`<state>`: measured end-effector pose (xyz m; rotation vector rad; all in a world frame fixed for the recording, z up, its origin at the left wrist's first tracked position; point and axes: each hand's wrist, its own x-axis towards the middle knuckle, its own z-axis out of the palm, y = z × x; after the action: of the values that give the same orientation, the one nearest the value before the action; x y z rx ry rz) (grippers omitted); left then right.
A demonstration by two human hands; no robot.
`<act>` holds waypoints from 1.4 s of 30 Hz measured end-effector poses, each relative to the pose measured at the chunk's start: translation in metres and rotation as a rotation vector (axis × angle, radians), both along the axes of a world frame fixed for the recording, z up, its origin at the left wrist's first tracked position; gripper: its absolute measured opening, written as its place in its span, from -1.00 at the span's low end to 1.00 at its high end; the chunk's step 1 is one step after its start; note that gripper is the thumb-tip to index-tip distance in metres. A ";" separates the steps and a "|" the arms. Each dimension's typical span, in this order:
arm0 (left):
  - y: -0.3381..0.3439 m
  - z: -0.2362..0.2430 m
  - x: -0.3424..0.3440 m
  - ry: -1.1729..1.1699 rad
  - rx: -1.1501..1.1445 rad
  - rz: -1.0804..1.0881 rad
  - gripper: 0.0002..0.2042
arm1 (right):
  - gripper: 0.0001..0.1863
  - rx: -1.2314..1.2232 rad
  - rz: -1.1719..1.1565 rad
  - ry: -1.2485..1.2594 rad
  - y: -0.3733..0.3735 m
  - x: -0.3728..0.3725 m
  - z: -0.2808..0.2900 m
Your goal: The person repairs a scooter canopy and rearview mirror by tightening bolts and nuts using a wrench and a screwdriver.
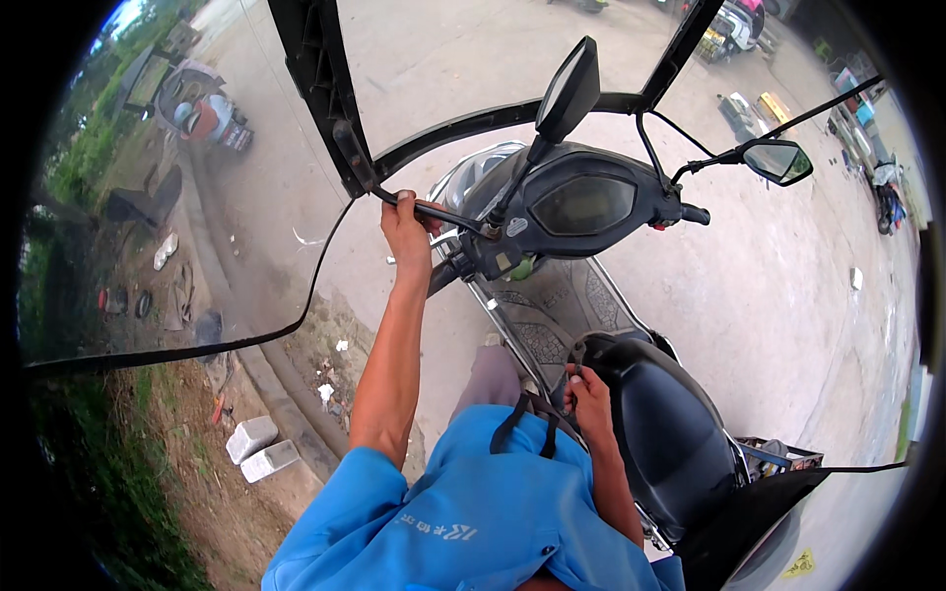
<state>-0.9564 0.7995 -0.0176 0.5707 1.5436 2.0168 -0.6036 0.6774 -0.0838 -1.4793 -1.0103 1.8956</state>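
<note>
A scooter stands before me, with a dark dashboard (583, 209) and a black seat (665, 424). My left hand (406, 234) is closed around a black support rod (451, 216), which runs from the canopy frame (325, 98) to the handlebar by the left mirror's stem. Beside the front tip of the seat, my right hand (589, 399) has its fingers curled together. A small dark thing shows at its fingertips, too small to name. The left mirror (569, 91) rises above the dashboard; the right mirror (777, 162) sticks out sideways.
A black cord (313, 281) stretches from the frame toward the left. White blocks (264, 450) lie on the dirt beside a concrete curb (251, 345). Behind the seat is a crate (783, 456) with things in it. Other vehicles (729, 30) stand farther off.
</note>
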 end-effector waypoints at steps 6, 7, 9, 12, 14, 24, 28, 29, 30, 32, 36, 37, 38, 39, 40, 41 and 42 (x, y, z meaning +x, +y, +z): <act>0.002 -0.003 -0.001 0.056 -0.004 -0.012 -0.81 | -0.77 0.008 0.092 0.152 0.017 -0.037 0.029; 0.002 -0.003 -0.002 0.067 -0.009 -0.016 -0.81 | -0.78 0.030 0.125 0.163 0.023 -0.047 0.037; 0.002 -0.002 -0.001 0.044 0.013 -0.006 -0.83 | -0.79 0.079 0.193 0.186 0.035 -0.070 0.058; 0.003 -0.001 -0.001 0.037 0.032 -0.007 -0.84 | -0.79 0.099 0.277 0.290 0.058 -0.101 0.079; 0.001 -0.003 -0.003 0.042 0.034 -0.006 -0.84 | -0.79 0.101 0.299 0.317 0.071 -0.123 0.087; 0.001 -0.001 -0.003 0.068 -0.010 0.022 -0.80 | -0.81 0.033 0.187 0.469 0.093 -0.189 0.093; 0.001 -0.005 -0.005 0.072 -0.004 0.021 -0.80 | -0.82 -0.058 0.065 0.645 0.085 -0.205 0.096; 0.002 -0.006 -0.005 0.076 -0.003 0.016 -0.80 | -0.83 -0.051 0.071 0.637 0.088 -0.208 0.096; 0.003 -0.007 -0.005 0.080 -0.001 0.012 -0.80 | -0.83 -0.044 0.077 0.628 0.089 -0.211 0.096; 0.002 -0.010 -0.005 0.073 0.000 0.007 -0.80 | -0.83 -0.025 0.035 0.612 0.087 -0.214 0.095; 0.004 -0.008 -0.006 0.069 -0.034 0.032 -0.80 | -0.84 0.008 -0.094 0.610 0.087 -0.222 0.095; 0.004 -0.006 -0.004 0.055 -0.045 0.044 -0.80 | -0.84 -0.012 -0.104 0.617 0.090 -0.223 0.096; 0.004 -0.007 -0.005 0.064 -0.042 0.032 -0.80 | -0.85 -0.033 -0.117 0.625 0.093 -0.225 0.097; 0.004 -0.008 -0.005 0.073 -0.039 0.021 -0.80 | -0.85 -0.054 -0.130 0.633 0.094 -0.226 0.098; 0.004 -0.009 -0.005 0.081 -0.036 0.009 -0.80 | -0.86 -0.052 -0.122 0.604 0.093 -0.224 0.098; 0.004 -0.007 -0.004 0.065 -0.029 0.006 -0.79 | -0.86 -0.048 -0.110 0.578 0.091 -0.220 0.096; 0.001 -0.003 -0.001 0.057 -0.020 0.014 -0.78 | -0.86 -0.045 -0.087 0.559 0.089 -0.217 0.097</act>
<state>-0.9579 0.8009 -0.0207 0.6154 1.6034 2.0092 -0.8209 0.7668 0.0129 -0.9057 -0.6323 2.1021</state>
